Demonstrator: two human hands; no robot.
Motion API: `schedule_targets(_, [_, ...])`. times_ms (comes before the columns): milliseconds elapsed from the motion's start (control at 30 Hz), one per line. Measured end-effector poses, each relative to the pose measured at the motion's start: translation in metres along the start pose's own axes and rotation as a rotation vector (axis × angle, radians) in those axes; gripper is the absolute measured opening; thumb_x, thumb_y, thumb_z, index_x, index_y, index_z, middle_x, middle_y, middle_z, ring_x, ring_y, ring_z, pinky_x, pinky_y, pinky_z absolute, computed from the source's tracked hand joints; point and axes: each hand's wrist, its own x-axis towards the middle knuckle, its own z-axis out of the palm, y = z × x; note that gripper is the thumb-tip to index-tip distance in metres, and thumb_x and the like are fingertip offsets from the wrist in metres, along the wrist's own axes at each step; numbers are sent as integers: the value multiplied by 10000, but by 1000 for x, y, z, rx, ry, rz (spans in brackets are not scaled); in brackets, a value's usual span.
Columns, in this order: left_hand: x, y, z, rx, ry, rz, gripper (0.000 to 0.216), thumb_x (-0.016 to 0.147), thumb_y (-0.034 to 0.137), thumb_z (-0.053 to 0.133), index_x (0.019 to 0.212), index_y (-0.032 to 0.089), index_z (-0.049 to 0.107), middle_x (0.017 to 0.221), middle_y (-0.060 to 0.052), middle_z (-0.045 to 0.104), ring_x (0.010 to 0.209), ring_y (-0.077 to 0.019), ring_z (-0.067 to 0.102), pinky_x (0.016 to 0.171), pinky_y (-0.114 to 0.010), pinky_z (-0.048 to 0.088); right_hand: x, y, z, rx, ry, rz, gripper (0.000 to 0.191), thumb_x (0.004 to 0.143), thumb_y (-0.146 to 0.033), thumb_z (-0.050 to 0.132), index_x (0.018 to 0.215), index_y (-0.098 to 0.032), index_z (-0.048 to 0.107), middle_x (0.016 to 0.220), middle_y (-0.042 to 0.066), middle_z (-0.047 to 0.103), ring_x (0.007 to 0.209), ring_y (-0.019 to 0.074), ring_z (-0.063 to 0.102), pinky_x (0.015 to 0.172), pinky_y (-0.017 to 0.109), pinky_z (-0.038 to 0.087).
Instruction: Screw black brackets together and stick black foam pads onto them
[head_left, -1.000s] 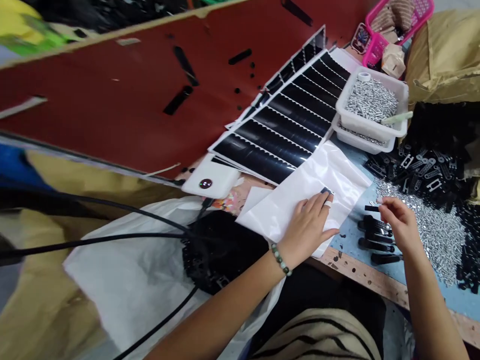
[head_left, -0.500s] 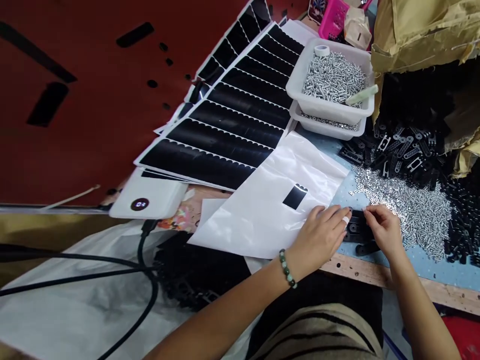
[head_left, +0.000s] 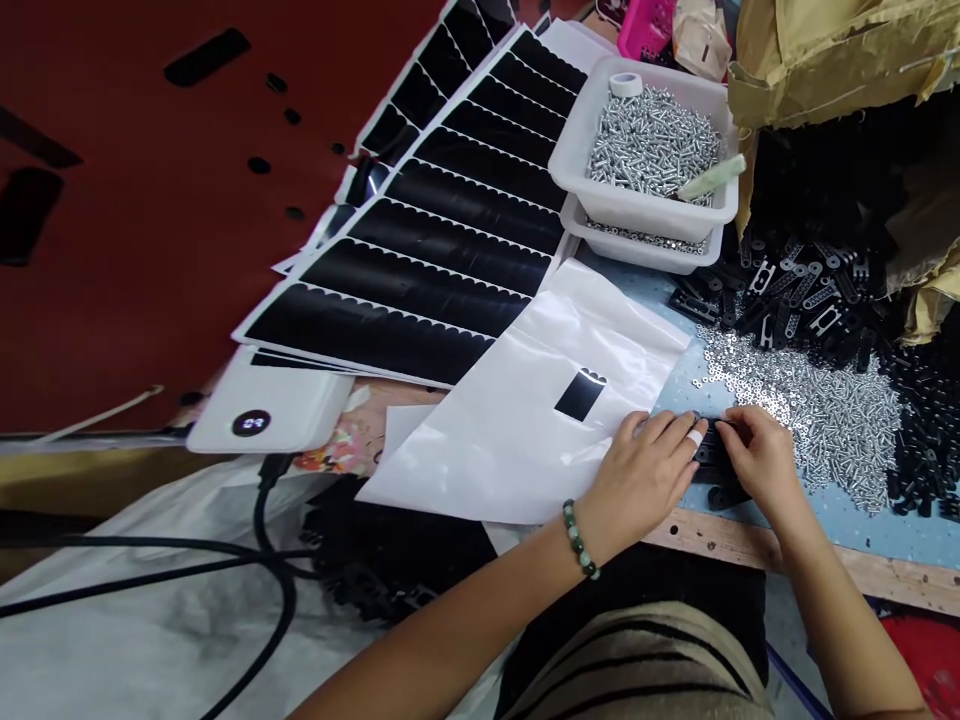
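Your left hand [head_left: 649, 475] lies with its fingers stretched out and close together, the fingertips at the left end of a row of slim black plastic pieces [head_left: 716, 462] on the light-blue tabletop [head_left: 840, 520]. You cover part of that row, so I cannot tell whether those fingers grip a piece or only rest on it. Your right hand [head_left: 765, 455] is at the right side of the same row, thumb and forefinger brought nearly together at its far end; whether they pinch a piece there is too small to tell. The row sits between your two hands, near the wooden table edge [head_left: 727, 540].

Left of it, partly under your left forearm, you have a glossy white sheet [head_left: 480, 430] bearing one small black rectangle with a scalloped edge [head_left: 580, 395]. Farther left lie fanned white-backed sheets of black scalloped strips [head_left: 457, 210]. Beyond the glossy sheet, two stacked white plastic tubs [head_left: 561, 168] stand, the upper one filled with small silver metal pins [head_left: 645, 140]. Just right of your right hand spreads a loose silver heap of small metal parts [head_left: 847, 430], with flat black perforated parts [head_left: 814, 290] on its far side.
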Motion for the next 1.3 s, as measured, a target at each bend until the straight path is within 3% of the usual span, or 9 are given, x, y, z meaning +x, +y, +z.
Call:
schedule_targets(100, [5, 2, 0, 0, 7, -13, 317, 926, 177, 439, 1228, 174, 536, 1204, -89, 612, 1080, -249, 544, 916, -444, 384, 3, 0, -5, -156, -26, 56, 171, 841, -381, 548, 883, -216, 539, 668, -9, 562, 586, 174, 548, 599, 296, 431])
schedule_targets(233, [10, 0, 3, -87, 27, -21, 296, 899, 202, 458, 1179, 147, 537, 1321, -137, 517, 1229, -282, 460, 975, -459, 393, -9, 19, -22, -196, 112, -68, 303, 854, -456, 554, 1026, -210, 508, 906, 61, 567, 762, 202, 573, 682, 341, 478])
schedule_targets(333, [10, 2, 10, -191, 20, 6, 603, 827, 408, 594, 1320, 115, 407, 1435, -191, 370, 1333, -326, 341, 1049, -489, 357, -36, 40, -23, -74, 262, -161, 338, 876, -374, 551, 1157, -208, 463, 1084, 110, 523, 1016, 236, 542, 874, 435, 482])
schedule_targets(467, [9, 11, 26, -240, -14, 11, 971, 667, 513, 731, 1417, 105, 268, 1352, -197, 431, 1290, -364, 373, 1072, -527, 332, -68, 49, -1, 7, 344, -93, 467, 876, -313, 560, 1297, -220, 382, 1279, 153, 436, 1232, 266, 435, 941, 489, 478])
schedule_targets(567, [9, 20, 33, -208, -13, -50, 801, 709, 355, 694, 1379, 107, 332, 1279, -179, 476, 1222, -349, 426, 1059, -527, 338, -75, 41, 16, 5, 341, -127, 474, 900, -256, 520, 1344, -228, 357, 1303, 155, 459, 1249, 252, 450, 932, 468, 500])
schedule_targets(767, [10, 25, 36, -209, -4, -74, 676, 647, 140, 550, 1305, 92, 406, 1232, -173, 492, 1168, -331, 439, 1045, -523, 329, -74, 27, 22, -263, -28, -421, 574, 930, -186, 394, 1475, -184, 212, 1367, 127, 522, 1363, 253, 361, 1123, 553, 238])
schedule_targets(1067, [15, 29, 42, -189, 3, -79, 610, 716, 263, 587, 1274, 79, 422, 1202, -180, 493, 1149, -347, 438, 1004, -523, 361, -70, 39, 25, -182, 165, -254, 560, 950, -255, 340, 1474, -170, 161, 1403, 171, 451, 1375, 303, 322, 1068, 629, 262])
schedule_targets(1200, [4, 32, 24, -291, 28, -107, 692, 671, 325, 666, 1273, 104, 406, 1199, -174, 500, 1156, -344, 449, 1007, -519, 380, -84, 56, 17, 28, 428, -301, 486, 931, -283, 401, 1399, -189, 308, 1360, 181, 446, 1304, 314, 403, 1017, 618, 337])
schedule_targets(1300, [-37, 20, -17, -333, 102, -130, 713, 702, 388, 668, 1294, 127, 369, 1187, -162, 512, 1150, -309, 472, 1017, -492, 393, -88, 68, 17, 134, 477, -229, 441, 924, -317, 434, 1335, -159, 404, 1293, 188, 486, 1243, 312, 456, 999, 602, 353])
